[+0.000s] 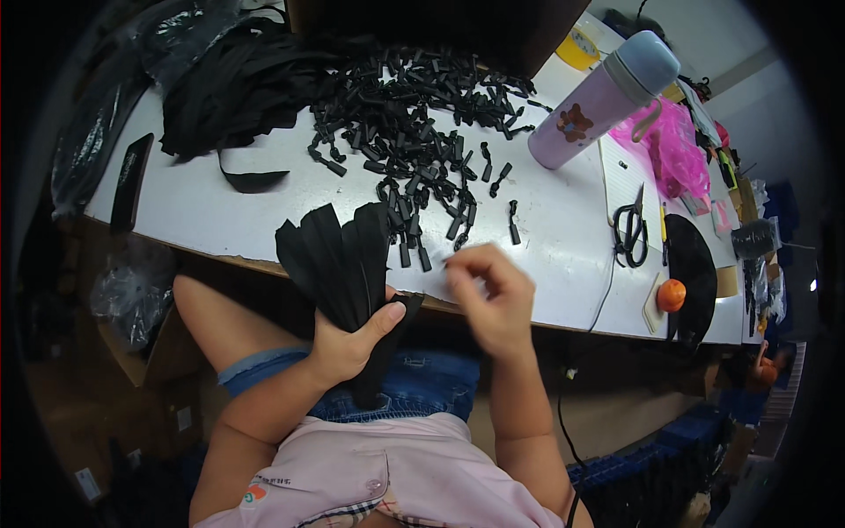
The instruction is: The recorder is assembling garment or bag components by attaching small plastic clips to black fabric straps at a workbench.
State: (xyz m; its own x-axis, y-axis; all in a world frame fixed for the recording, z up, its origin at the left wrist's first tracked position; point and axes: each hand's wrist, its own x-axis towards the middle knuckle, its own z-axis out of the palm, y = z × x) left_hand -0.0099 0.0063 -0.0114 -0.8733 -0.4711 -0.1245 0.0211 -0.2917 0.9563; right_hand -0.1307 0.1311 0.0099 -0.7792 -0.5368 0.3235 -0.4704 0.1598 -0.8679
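My left hand (348,343) is closed round a fanned bundle of black fabric strips (339,255) just off the table's front edge. The strips spread upward over the edge, and their lower ends hang below the hand; the thumb lies across them. My right hand (497,299) hovers at the table edge with its fingers curled in, slightly blurred; anything between its fingertips is too small to make out. Beyond it lies a heap of small black zipper pulls (422,141), some scattered singly toward the right. The nearest pulls lie between my two hands.
More black strips (238,79) are piled at the far left, beside a flat black box (132,180). A lilac bottle (585,114) stands to the right of the heap. Farther right are black scissors (631,229), an orange fruit (671,296) and a pink plastic bag (673,150).
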